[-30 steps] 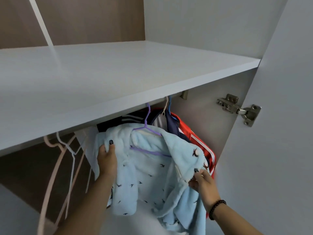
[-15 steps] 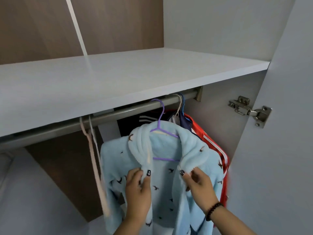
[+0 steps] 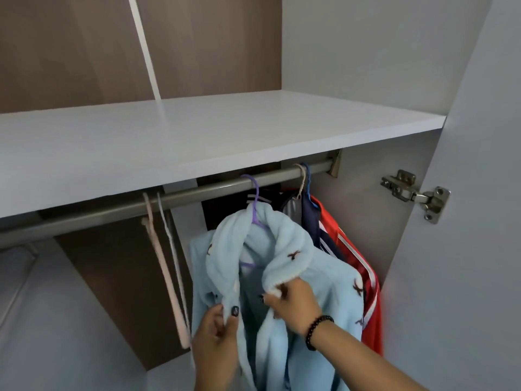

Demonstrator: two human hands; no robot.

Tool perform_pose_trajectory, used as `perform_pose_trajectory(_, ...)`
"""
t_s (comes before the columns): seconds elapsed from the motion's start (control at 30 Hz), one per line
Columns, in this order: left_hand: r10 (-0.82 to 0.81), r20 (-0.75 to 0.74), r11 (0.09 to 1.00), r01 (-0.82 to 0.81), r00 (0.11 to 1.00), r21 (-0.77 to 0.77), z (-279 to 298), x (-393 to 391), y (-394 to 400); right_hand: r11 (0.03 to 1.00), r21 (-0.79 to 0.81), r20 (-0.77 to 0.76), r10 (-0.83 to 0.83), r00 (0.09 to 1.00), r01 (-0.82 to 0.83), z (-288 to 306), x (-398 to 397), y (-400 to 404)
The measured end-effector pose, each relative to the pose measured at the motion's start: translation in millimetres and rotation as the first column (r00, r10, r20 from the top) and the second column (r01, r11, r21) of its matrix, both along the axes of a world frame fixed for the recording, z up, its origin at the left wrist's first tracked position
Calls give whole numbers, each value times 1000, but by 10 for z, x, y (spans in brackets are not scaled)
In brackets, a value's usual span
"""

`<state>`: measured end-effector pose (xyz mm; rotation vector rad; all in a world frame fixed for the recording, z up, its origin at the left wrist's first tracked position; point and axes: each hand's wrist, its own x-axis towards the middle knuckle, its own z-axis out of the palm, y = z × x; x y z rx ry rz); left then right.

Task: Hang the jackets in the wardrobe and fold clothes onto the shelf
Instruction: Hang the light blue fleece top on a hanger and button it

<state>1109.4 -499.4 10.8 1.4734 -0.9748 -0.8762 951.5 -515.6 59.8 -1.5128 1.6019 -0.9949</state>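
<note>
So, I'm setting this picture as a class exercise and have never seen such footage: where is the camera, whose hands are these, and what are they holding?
The camera sits on a person's head, looking forward and down into an open wardrobe. No machine here: both hands are the person's own. The left hand pinches the left front edge of a light blue fleece jacket; the right hand grips its right collar edge. The jacket hangs on a purple hanger hooked over the metal rail, beside a navy jacket and a red jacket. Two bare hangers hang further left. Nothing shows on the white shelf above.
</note>
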Motion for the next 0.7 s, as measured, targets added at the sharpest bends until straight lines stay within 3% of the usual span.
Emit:
perform_pose_trajectory(0.17, -27, -76, 985, 14, 997, -170, 285, 176, 1, 996, 36, 172, -93, 981, 88, -308, 22, 163)
perform_pose_trajectory(0.27, -9, -96, 974, -13, 995, -228, 347, 164, 66, 990, 96, 412, -137, 901, 107, -325, 72, 204)
perform_pose_trajectory(0.33, -58, -67, 965, 39, 996, -260, 334, 136, 125, 980, 139, 530, -194, 826, 141, -302, 115, 228)
perform_pose_trajectory(0.43, -167, 1, 961, 162, 986, -225, 278, 74, 197, 970, 91, 556, -237, 796, 226, -247, 167, 235)
perform_pose_trajectory(0.57, -310, 38, 941, 313, 950, -128, 214, 23, 222, 983, -13, 627, -133, 768, 181, -82, 214, 246)
perform_pose_trajectory(0.7, -293, 87, 943, 302, 952, -139, 224, 53, 202, 994, -49, 697, -37, 716, 99, 31, 208, 292)
